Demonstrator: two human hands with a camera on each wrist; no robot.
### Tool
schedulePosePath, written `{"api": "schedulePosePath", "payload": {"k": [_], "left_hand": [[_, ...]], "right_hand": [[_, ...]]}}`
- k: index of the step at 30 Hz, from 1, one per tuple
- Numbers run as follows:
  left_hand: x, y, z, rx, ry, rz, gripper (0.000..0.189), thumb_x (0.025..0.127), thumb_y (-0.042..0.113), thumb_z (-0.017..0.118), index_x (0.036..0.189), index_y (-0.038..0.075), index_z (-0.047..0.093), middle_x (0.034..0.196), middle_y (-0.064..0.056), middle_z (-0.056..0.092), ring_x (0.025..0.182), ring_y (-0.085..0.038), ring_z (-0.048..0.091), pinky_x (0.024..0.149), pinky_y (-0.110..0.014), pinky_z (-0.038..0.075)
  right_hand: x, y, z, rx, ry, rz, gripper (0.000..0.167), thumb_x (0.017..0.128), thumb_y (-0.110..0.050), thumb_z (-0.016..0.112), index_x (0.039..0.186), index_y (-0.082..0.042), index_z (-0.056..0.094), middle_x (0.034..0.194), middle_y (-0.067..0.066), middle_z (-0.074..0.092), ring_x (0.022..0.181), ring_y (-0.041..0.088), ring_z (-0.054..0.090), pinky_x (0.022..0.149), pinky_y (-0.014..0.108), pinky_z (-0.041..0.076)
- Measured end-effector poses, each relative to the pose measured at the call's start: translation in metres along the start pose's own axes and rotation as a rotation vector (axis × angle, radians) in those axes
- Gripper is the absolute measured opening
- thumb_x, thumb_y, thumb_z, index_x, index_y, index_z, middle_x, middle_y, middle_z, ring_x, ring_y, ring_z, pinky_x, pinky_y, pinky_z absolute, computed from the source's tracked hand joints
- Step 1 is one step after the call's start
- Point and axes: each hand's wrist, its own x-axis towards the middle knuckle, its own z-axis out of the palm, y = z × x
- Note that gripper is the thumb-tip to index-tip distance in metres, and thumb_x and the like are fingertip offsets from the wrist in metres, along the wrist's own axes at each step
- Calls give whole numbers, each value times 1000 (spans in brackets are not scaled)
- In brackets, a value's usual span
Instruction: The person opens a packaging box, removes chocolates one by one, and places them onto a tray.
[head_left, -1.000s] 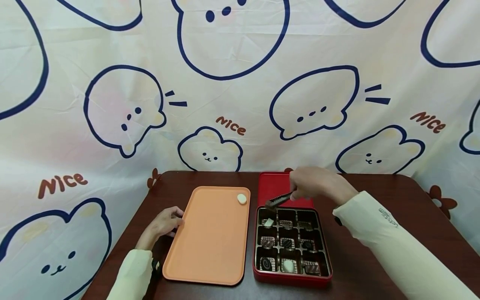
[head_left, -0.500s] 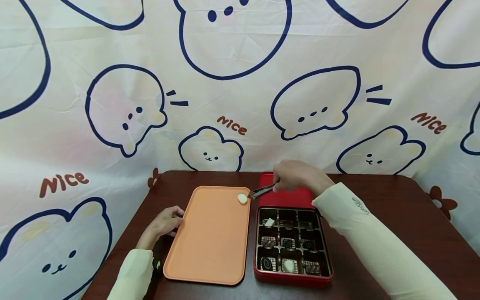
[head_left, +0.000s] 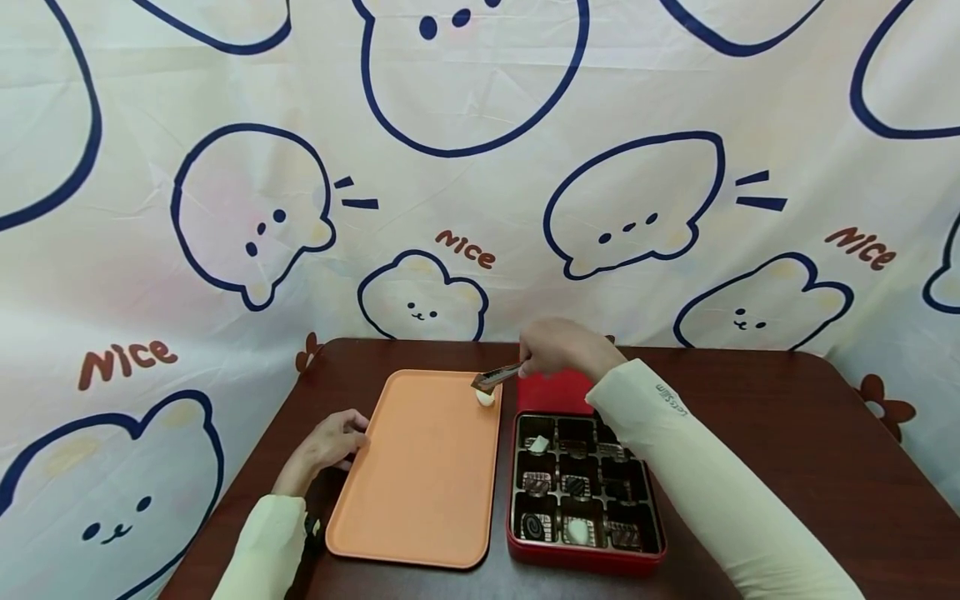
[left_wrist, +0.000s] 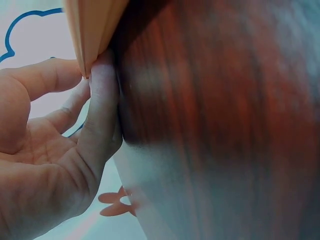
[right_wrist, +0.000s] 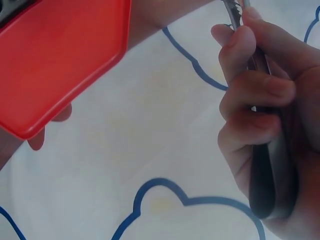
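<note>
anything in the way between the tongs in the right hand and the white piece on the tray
Nothing visible. In the head view, the tongs in the right hand overlap the far edge of the white piece on the tray; whether they touch it is unclear.

Head view: tongs overlap the white piece on the orange tray, hiding its far edge; contact can't be told. Right hand and right sleeve block part of the red lid; sleeve also covers the far right corner of the red box. Dark pieces inside too small and dim to identify. Both sleeves run off the bottom. Left wrist view: table blurred, tray cropped at top, left hand cropped at left. Right wrist view: tongs' tips cut off at top, right hand at right, lid at upper left.
</note>
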Motion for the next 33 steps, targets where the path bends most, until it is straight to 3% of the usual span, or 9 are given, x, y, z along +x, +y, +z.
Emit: {"api": "schedulePosePath", "payload": {"k": [4, 13, 20, 33], "left_hand": [[0, 0, 0, 3, 0, -4, 19, 95, 6, 57, 112, -3, 57, 94, -15, 66, 75, -21, 66, 64, -41, 59], [0, 0, -1, 10, 8, 2, 20, 94, 6, 58, 112, -3, 57, 93, -16, 65, 76, -22, 66, 64, -41, 59], [0, 0, -1, 12, 14, -6, 20, 93, 6, 59, 111, -3, 57, 94, -17, 65, 77, -23, 67, 64, -41, 59], [0, 0, 1, 10, 12, 0, 19, 94, 5, 59, 111, -4, 57, 93, -16, 65, 75, -21, 67, 64, -41, 59]], "right_hand": [[11, -7, 3, -16, -8, 19, 23, 93, -26, 70, 74, -16, 75, 73, 4, 73, 58, 9, 59, 58, 25, 44], [33, -15, 15, -67, 11, 43, 24, 93, -27, 71, 72, -16, 73, 63, -4, 66, 60, 11, 57, 60, 27, 45], [44, -24, 24, -113, -8, 66, 21, 94, -30, 70, 89, -11, 78, 66, -6, 66, 62, 9, 62, 66, 28, 51], [62, -34, 41, -95, 32, 135, 28, 93, -29, 71, 72, -11, 69, 58, -4, 51, 56, 11, 50, 51, 23, 39]]}}
